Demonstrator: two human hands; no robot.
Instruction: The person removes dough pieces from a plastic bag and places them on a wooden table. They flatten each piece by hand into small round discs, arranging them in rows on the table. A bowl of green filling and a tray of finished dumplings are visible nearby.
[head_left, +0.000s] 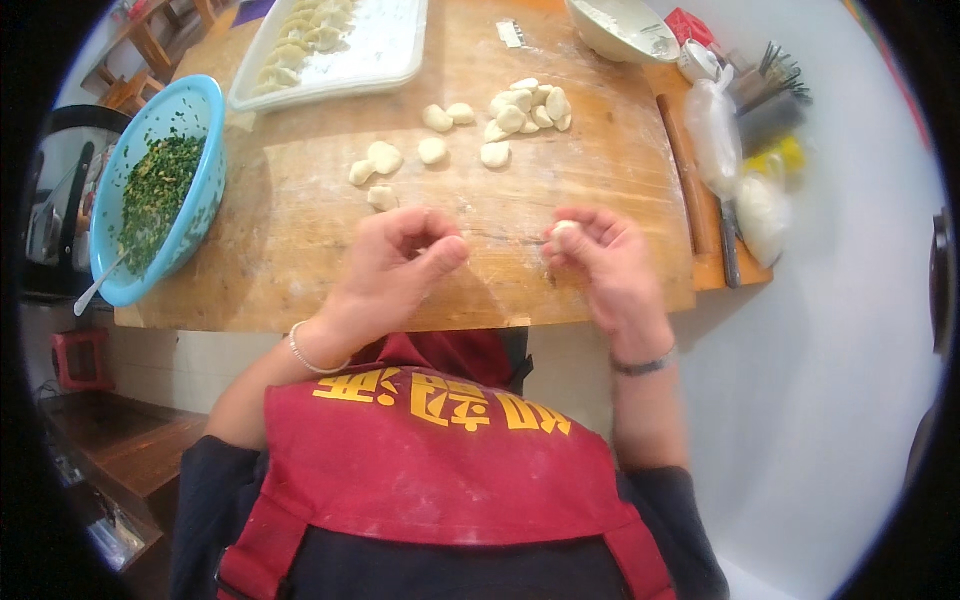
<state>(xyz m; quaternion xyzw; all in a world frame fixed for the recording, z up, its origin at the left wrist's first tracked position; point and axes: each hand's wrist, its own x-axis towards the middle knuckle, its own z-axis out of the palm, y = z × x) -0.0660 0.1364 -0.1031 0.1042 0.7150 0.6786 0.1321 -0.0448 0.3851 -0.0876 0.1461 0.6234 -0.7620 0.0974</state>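
Observation:
My right hand (604, 259) is above the floured wooden board (487, 281), a small lump of dough (564, 227) pinched between its thumb and fingers. To the left, my left hand (405, 251) has its fingers curled towards the thumb. A tiny pale bit shows inside that curl, but whether anything is gripped is unclear. Just beyond the left hand lies a flattened dough piece (382, 198). Farther out, several loose dough pieces (433, 151) are scattered on the board. A heap of dough pieces (525, 109) sits beyond my right hand.
A blue basin (214, 169) of chopped green filling (161, 195), with a spoon (97, 285), stands at left. Behind are a white tray (390, 79) of dumplings (300, 45) and a flour bowl (619, 49). A rolling pin (686, 180), knife (730, 247) and plastic bags (712, 135) lie right.

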